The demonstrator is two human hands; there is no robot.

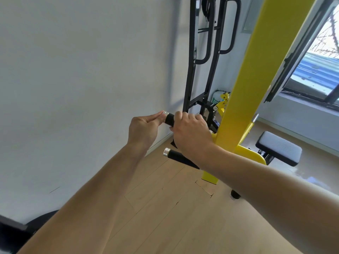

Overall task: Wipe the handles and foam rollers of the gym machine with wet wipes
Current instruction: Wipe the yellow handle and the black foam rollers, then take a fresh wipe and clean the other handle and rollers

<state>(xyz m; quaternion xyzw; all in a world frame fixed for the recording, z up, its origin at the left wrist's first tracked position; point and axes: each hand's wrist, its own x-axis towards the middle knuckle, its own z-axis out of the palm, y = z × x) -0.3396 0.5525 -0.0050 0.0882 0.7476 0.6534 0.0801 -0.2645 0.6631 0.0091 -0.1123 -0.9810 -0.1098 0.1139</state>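
Head view: an upper black handle (169, 118) of the yellow gym machine (244, 92) is held near the centre of the scene. The right hand (190, 132) is curled around this handle, covering most of its length, and only the left end with its silver cap is left showing. The left hand (145, 129) is set against that cap, its fingers nearly straight and touching the end; nothing is clasped in it. Whether a wet wipe is under the right hand cannot be told. A second black handle (178, 157) with a silver cap is seen just below, partly hidden by the right forearm. A padded seat (278, 150) stands at the right, above the wooden floor (165, 208), with a window (315, 70) farther right.
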